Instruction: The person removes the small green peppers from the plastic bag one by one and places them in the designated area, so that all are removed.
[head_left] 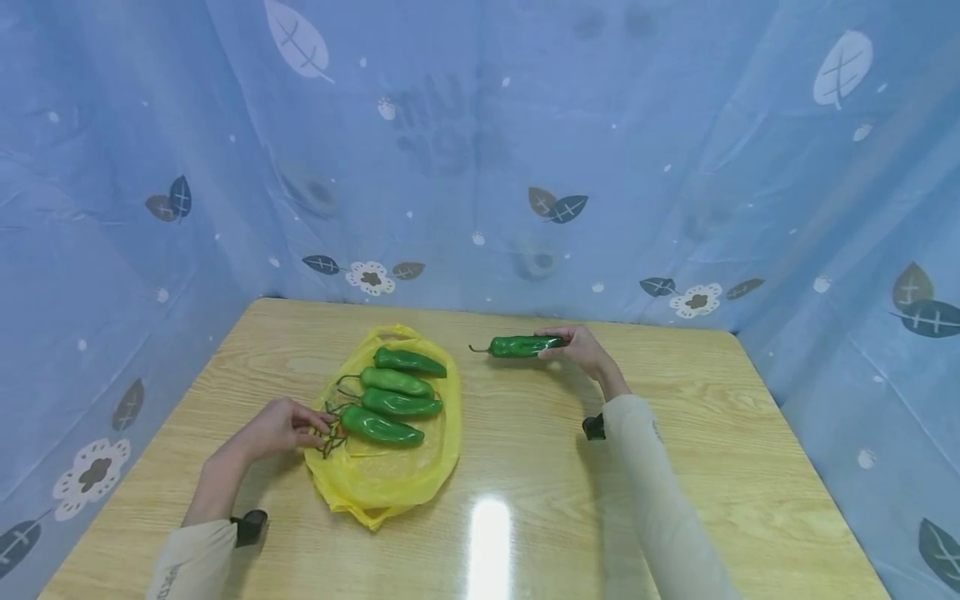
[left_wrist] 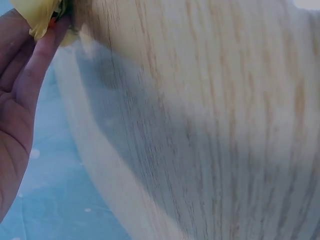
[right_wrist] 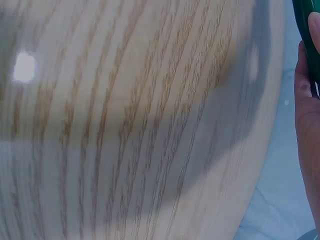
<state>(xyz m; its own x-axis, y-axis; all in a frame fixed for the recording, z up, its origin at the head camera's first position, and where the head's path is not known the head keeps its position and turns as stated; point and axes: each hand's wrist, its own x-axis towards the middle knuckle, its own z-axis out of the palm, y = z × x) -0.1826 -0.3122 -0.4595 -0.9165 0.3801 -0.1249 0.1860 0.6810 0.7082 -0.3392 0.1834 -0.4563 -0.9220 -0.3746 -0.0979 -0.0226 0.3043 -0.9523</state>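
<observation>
My right hand (head_left: 579, 348) grips a large green pepper (head_left: 517, 347) by its blunt end, over the table's far middle, its stem pointing left. In the right wrist view, part of that pepper (right_wrist: 303, 30) shows at the upper right edge. My left hand (head_left: 288, 429) reaches over the left rim of a yellow plastic bag (head_left: 442, 475), thumb and fingers bent around a small tangle of thin chili peppers (head_left: 334, 443), dark with orange-red bits. Yellow plastic partly covers those fingertips in the left wrist view. Several large green peppers (head_left: 397, 382) lie stacked in a column on the bag.
The wooden table (head_left: 675, 467) runs back to a blue leaf-patterned curtain (head_left: 480, 167), which also hangs at both sides. A bright light reflection (head_left: 489, 542) shows on the tabletop near the front. Each wrist carries a black camera mount (head_left: 594, 427).
</observation>
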